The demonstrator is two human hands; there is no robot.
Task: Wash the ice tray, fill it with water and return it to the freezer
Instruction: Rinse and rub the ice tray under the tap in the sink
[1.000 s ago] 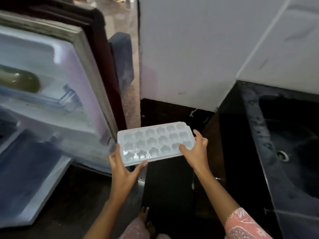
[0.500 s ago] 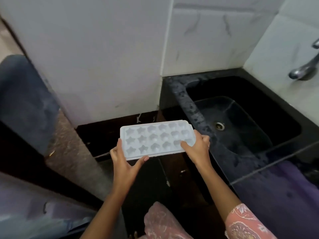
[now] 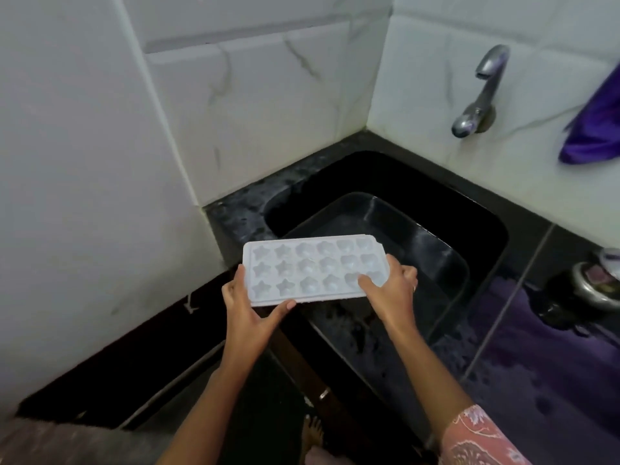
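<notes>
A white ice tray (image 3: pixel 308 268) with star and flower shaped cells is held level in the middle of the head view, over the near left corner of a black sink (image 3: pixel 486 229). My left hand (image 3: pixel 250 308) grips its left end, thumb on the near edge. My right hand (image 3: pixel 389 292) grips its right end, thumb lying across the cells. The cells look empty. The freezer is out of view.
A chrome tap (image 3: pixel 479 95) sticks out of the white tiled wall above the sink's far right. A purple cloth (image 3: pixel 593 129) hangs at the right edge. A small metal dish (image 3: pixel 597 286) sits on the dark counter (image 3: pixel 536 380) right of the sink. A white wall (image 3: pixel 84 196) stands at left.
The view has swung right from the open fridge to the sink. Both hands have carried the ice tray along and it is over the sink's near left corner now.
</notes>
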